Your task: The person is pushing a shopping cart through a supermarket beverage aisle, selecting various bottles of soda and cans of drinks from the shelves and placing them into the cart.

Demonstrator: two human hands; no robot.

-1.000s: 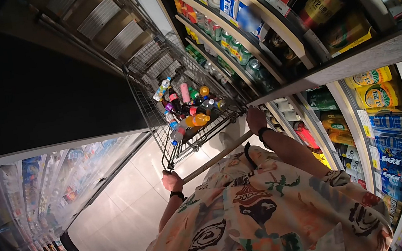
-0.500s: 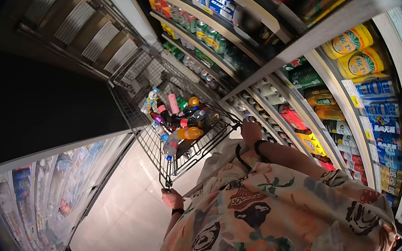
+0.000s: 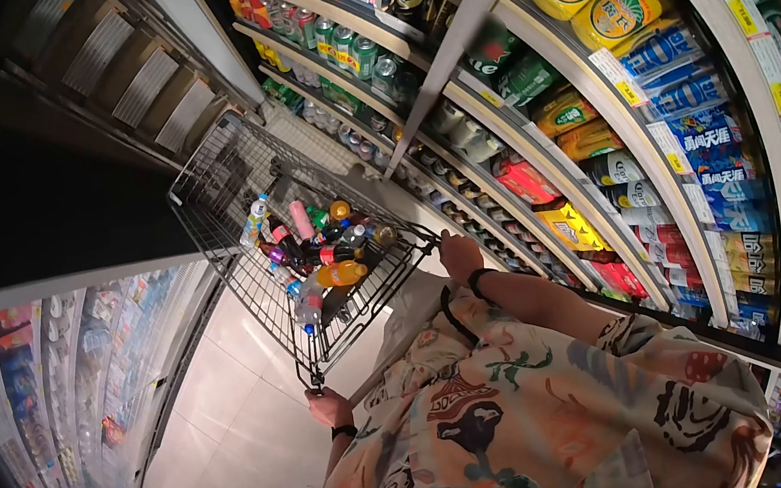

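A wire shopping cart [image 3: 252,310] stands in front of me, tilted in the view. My left hand [image 3: 331,407] is closed around the near left end of its handle. The near right end is gripped by my right hand [image 3: 459,257], with a dark band on the wrist. Several drink bottles lie in a heap inside the cart: an orange soda bottle [image 3: 342,274], a pink bottle [image 3: 300,220], a cola bottle [image 3: 289,247] and a clear bottle with a blue cap [image 3: 308,310] among them. The fingers of both hands are partly hidden.
Shelves of canned and packed drinks [image 3: 617,167] line the right side. On the left runs another stocked shelf [image 3: 66,381] behind a glassy front. Pale floor tiles [image 3: 228,430] lie between them. Metal-slatted steps or racks [image 3: 137,85] are beyond the cart.
The cart and both hands have shifted slightly left and down in the view. Shelves on the right have slid left and turned, showing more yellow can packs. Both hands keep their hold.
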